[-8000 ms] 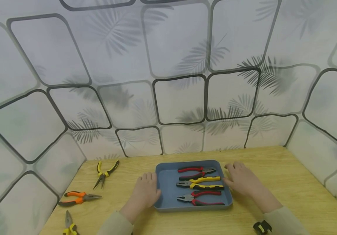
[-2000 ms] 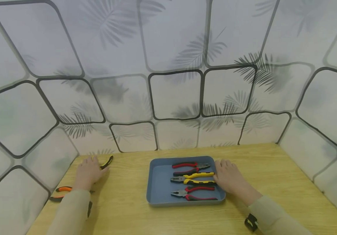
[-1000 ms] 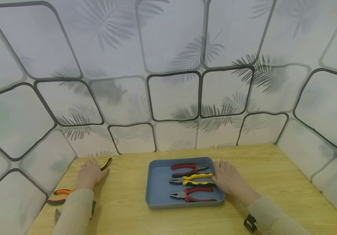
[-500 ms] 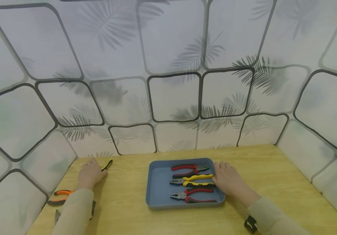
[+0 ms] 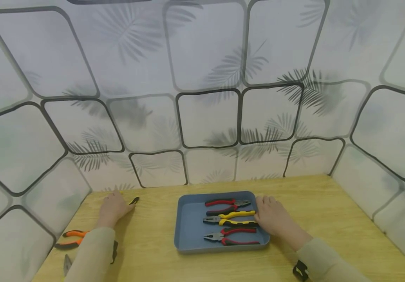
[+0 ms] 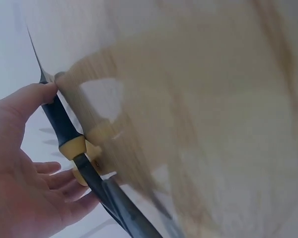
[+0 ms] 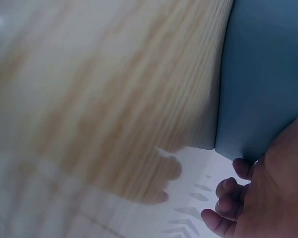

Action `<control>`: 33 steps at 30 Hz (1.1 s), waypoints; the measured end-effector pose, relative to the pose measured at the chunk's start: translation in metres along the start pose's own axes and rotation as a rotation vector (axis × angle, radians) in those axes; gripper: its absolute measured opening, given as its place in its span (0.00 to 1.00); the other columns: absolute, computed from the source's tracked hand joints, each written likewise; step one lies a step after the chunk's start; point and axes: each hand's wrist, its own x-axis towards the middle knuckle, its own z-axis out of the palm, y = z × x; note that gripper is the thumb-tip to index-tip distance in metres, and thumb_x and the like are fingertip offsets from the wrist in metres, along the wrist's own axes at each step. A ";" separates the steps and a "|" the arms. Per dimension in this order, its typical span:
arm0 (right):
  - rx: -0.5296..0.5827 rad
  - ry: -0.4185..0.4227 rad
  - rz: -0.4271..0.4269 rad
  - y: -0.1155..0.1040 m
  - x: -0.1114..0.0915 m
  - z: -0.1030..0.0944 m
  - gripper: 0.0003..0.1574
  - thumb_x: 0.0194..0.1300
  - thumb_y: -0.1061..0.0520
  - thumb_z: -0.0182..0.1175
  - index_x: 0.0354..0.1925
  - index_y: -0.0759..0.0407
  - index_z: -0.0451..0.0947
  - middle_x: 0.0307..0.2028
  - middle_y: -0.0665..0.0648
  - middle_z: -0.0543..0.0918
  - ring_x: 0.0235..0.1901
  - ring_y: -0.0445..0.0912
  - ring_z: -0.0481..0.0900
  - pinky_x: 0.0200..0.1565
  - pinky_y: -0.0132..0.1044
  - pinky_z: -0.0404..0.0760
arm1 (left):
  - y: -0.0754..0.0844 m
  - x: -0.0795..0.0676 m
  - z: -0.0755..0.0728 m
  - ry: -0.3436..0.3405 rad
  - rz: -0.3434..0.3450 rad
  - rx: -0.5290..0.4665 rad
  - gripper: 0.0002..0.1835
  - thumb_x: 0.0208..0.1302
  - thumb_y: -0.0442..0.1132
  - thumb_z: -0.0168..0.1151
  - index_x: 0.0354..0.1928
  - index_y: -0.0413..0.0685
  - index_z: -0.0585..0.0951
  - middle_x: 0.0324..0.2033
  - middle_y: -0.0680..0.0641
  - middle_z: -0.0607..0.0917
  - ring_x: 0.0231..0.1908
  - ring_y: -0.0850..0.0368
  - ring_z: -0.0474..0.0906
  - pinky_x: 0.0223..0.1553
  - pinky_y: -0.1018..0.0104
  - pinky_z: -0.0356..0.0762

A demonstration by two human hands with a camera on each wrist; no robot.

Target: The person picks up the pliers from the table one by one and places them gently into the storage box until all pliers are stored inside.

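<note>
At the back left of the table in the head view, my left hand (image 5: 113, 207) holds long-nose pliers (image 5: 134, 200) with yellow-and-black handles, mostly covered by the hand. In the left wrist view, the thumb lies on one handle (image 6: 62, 121) and the fingers bend behind the other. My right hand (image 5: 273, 216) holds the right rim of a blue-grey tray (image 5: 190, 222); its fingers (image 7: 228, 198) curl loosely by the tray's corner in the right wrist view. Inside the tray lie red-handled pliers (image 5: 228, 203), yellow-and-black pliers (image 5: 230, 219) and a second red-handled pair (image 5: 230, 236).
Orange-and-black long-nose pliers (image 5: 73, 239) lie on the left of the wooden table (image 5: 153, 243), partly behind the left sleeve. Below them, the metal nose of another pair of pliers (image 5: 67, 263) shows. Patterned walls (image 5: 209, 164) stand at the back and both sides.
Over eight seconds my left hand left the tray's left side and reached the yellow-and-black long-nose pliers; the right hand moved onto the tray's rim. In the last second the left hand shifted slightly right.
</note>
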 end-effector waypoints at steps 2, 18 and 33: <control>-0.008 0.007 -0.003 -0.001 0.000 0.000 0.18 0.72 0.57 0.57 0.52 0.70 0.71 0.36 0.64 0.74 0.35 0.54 0.70 0.37 0.52 0.77 | 0.000 0.000 0.000 0.005 0.008 -0.038 0.50 0.63 0.50 0.72 0.65 0.11 0.60 0.57 0.13 0.72 0.57 0.14 0.72 0.60 0.29 0.76; -0.036 0.035 -0.012 0.000 -0.001 0.002 0.19 0.71 0.57 0.58 0.52 0.71 0.72 0.36 0.65 0.75 0.35 0.55 0.72 0.38 0.53 0.79 | 0.002 -0.001 -0.004 0.021 0.112 -0.015 0.45 0.52 0.48 0.80 0.59 0.21 0.68 0.59 0.16 0.72 0.53 0.17 0.76 0.55 0.30 0.79; -0.041 0.022 -0.007 0.000 0.000 0.002 0.21 0.71 0.57 0.58 0.54 0.72 0.72 0.39 0.67 0.77 0.38 0.57 0.75 0.41 0.54 0.81 | -0.007 -0.007 -0.003 -0.039 0.253 0.027 0.48 0.49 0.45 0.74 0.68 0.24 0.66 0.58 0.18 0.74 0.58 0.18 0.72 0.60 0.28 0.75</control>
